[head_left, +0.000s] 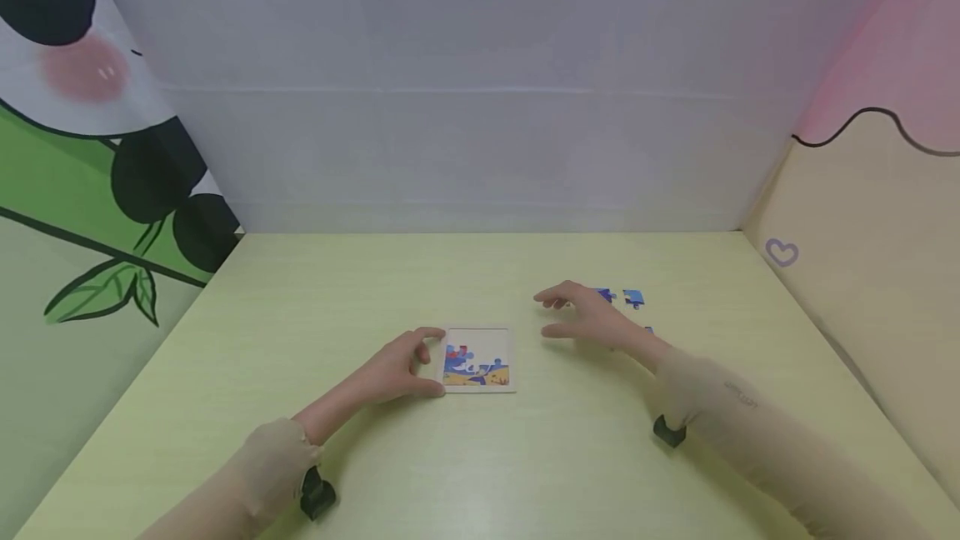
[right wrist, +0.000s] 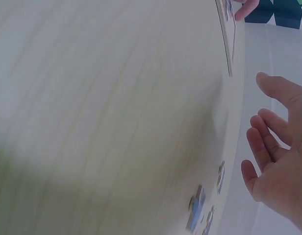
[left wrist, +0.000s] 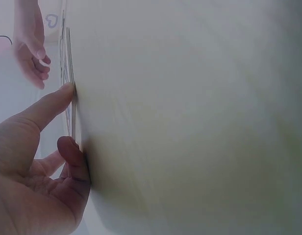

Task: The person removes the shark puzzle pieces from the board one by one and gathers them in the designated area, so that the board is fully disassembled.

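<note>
A small square jigsaw puzzle tray (head_left: 513, 357) lies flat on the table, its lower and left parts filled with blue, red and sandy-yellow pieces. My left hand (head_left: 393, 367) holds the tray by its left side, index finger at the far corner and thumb at the near one. Up close in the left wrist view, these fingers touch the thin edge of the tray (left wrist: 72, 112). To the right, my right hand (head_left: 588, 317) hovers with fingers apart and nothing between them. Beside and beyond it lie loose blue jigsaw pieces (head_left: 633, 298), some partly hidden by the hand.
The pale yellow table (head_left: 480, 465) reaches back to a grey-white wall (head_left: 480, 157). Printed panels flank it: a panda and leaves on the left, a pink and cream panel (head_left: 877, 257) on the right. Both wrists carry dark bands (head_left: 317, 493).
</note>
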`<state>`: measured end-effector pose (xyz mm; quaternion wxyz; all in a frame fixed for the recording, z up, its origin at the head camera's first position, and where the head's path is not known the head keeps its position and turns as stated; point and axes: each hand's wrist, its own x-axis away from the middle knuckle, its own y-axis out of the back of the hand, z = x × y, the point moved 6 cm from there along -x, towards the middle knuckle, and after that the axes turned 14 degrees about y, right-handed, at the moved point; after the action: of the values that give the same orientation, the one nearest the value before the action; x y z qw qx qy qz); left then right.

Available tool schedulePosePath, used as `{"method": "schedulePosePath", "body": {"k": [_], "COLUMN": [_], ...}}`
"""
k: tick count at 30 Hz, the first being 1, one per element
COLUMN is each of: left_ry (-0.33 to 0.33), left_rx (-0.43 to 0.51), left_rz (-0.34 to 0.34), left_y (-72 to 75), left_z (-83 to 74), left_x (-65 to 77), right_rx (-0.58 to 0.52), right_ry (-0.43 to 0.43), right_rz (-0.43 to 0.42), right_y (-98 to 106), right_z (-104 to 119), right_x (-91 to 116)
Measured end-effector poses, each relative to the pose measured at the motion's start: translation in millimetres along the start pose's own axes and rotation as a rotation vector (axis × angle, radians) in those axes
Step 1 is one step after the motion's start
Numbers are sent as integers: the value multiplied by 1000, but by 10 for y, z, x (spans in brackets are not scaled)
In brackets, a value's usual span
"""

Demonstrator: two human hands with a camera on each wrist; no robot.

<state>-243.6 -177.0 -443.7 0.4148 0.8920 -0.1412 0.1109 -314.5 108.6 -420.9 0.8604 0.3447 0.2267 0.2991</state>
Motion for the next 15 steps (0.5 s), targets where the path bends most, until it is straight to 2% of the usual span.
{"method": "schedulePosePath", "body": {"k": [8, 15], "left_ry": [6, 17], "left_rx": [0, -6], "left_rz": [0, -4], "left_y": [1, -2], "left_z": [-32, -5], "left_x": [13, -4], "right_rx": [-18, -30], "right_ry": [8, 24], "right_rz": [15, 46], "right_y": [-353, -677], "right_z": [227, 368], "right_x": [-269, -417]}}
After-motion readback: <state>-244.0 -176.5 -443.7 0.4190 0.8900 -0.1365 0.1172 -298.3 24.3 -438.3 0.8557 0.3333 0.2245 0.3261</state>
